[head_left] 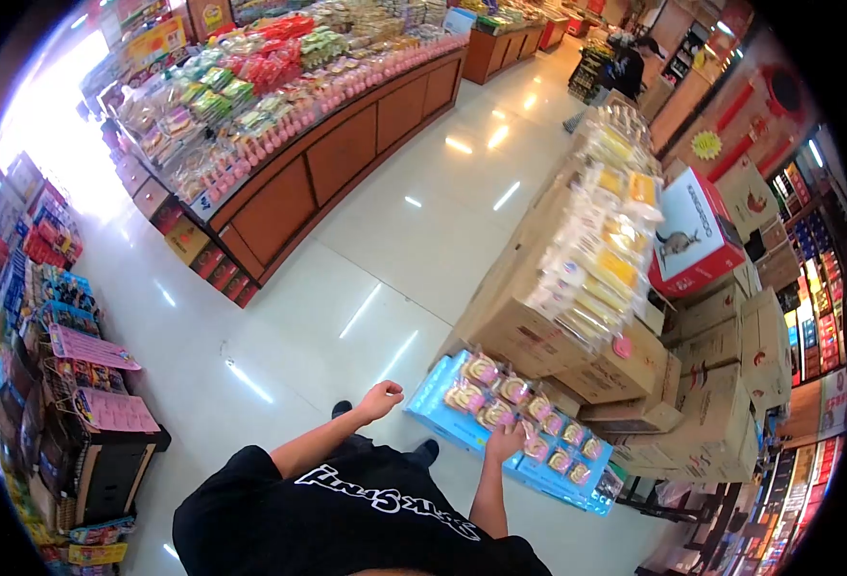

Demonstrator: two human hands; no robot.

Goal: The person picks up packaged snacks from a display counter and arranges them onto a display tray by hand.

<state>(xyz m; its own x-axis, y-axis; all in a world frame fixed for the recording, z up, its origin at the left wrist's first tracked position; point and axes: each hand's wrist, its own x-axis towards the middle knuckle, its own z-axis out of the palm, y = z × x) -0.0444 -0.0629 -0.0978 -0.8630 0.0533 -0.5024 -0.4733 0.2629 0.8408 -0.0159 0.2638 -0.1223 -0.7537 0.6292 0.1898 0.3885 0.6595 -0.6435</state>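
Several clear packets of round, swirled biscuits (pixel 495 414) with pink labels lie in rows on a flat light-blue box (pixel 430 403). My right hand (pixel 507 440) is at the near side of these rows, its fingers closed on a biscuit packet (pixel 536 446) that the hand partly hides. Over the floor, left of the blue box, my left hand (pixel 380 400) hangs with its fingers loosely curled and nothing visible in them.
Beyond the biscuits, cardboard boxes (pixel 577 360) carry packets with yellow contents (pixel 601 264). A red and white carton (pixel 692 233) stands at right. A long wooden counter (pixel 308 182) bears bagged snacks. A person (pixel 623 72) sits at the far end of the aisle.
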